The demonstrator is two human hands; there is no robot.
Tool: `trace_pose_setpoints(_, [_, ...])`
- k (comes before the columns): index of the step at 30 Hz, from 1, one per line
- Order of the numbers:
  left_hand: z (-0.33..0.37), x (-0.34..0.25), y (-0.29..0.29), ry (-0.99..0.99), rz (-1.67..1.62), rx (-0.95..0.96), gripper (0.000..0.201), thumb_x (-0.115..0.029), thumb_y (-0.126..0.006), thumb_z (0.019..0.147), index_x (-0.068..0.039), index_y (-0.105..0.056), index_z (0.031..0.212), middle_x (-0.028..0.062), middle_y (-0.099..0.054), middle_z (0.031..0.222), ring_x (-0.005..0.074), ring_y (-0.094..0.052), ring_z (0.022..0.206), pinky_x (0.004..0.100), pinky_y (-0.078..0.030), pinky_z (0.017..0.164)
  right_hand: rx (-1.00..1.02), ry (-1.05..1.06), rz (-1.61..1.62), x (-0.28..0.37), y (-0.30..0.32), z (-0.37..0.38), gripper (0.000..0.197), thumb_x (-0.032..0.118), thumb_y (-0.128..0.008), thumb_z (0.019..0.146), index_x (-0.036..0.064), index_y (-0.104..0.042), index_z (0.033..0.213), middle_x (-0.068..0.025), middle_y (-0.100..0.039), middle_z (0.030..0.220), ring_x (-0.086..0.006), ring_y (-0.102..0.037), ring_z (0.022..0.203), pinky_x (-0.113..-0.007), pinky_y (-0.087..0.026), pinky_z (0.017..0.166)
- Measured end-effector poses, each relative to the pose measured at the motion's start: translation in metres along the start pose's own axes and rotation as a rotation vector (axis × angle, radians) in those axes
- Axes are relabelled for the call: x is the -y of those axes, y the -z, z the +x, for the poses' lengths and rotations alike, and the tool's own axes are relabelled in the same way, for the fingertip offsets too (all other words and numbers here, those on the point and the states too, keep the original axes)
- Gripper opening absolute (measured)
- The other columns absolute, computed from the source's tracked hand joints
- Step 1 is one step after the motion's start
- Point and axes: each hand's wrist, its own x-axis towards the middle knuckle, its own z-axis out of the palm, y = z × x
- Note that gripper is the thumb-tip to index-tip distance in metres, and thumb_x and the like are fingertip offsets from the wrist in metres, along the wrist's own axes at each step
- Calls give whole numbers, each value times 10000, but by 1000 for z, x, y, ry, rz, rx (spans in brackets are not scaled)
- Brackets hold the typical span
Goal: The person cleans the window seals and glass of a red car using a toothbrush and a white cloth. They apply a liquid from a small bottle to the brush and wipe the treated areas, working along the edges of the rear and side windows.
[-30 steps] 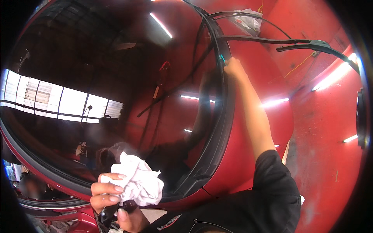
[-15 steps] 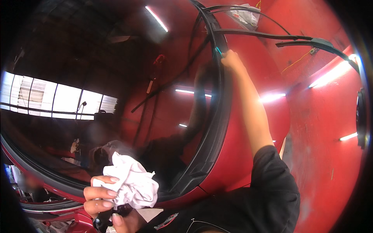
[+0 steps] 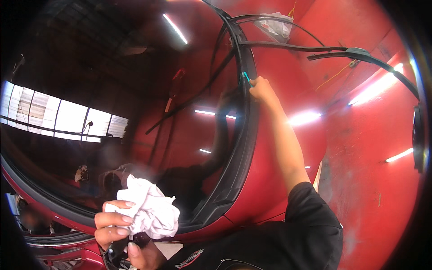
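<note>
Back toward the wearer slid the right hand [image 3: 261,88], teal tool [image 3: 246,77] and all, a little way along the black trim [image 3: 244,135]!
From the head view, its fingers were closed snugly on the slim tool's near end, the far end pointing over the trim beside the dark windscreen [image 3: 90,173]; whether it touched was too small to tell. The tool looked light and fairly stiff, probably best held at that near end. Down low, the left hand [image 3: 112,225] had its fingers curled round a bunched white cloth [image 3: 150,211], with a dark glossy object [image 3: 118,251] tucked between thumb and fingers, over the glass's near edge. The cloth looked soft and featherlight, easy to grab by any fold; the object looked hard, perhaps slippery, so it suited a full wrap of the fingers.
</note>
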Motion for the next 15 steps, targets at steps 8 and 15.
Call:
trace_pose_setpoints(8, [6, 8, -1, -5, 27, 36, 319, -223, -482, 701, -32, -404, 944, 156, -412, 921, 312, -439, 908, 481, -362, 862, -120, -153, 126, -19, -23, 117, 217, 57, -586, 801, -42, -661, 979, -187, -688, 795, -252, -696, 638, -350, -559, 525])
trace_pose_setpoints(15, [-3, 1, 1, 14, 62, -36, 311, -251, -472, 709, -73, -370, 944, 133, -398, 925, 317, -443, 918, 490, -372, 836, -44, -100, 43, -1, -15, 61, 188, 58, -600, 779, -33, -680, 923, -189, -686, 760, -240, -694, 623, -350, -565, 529])
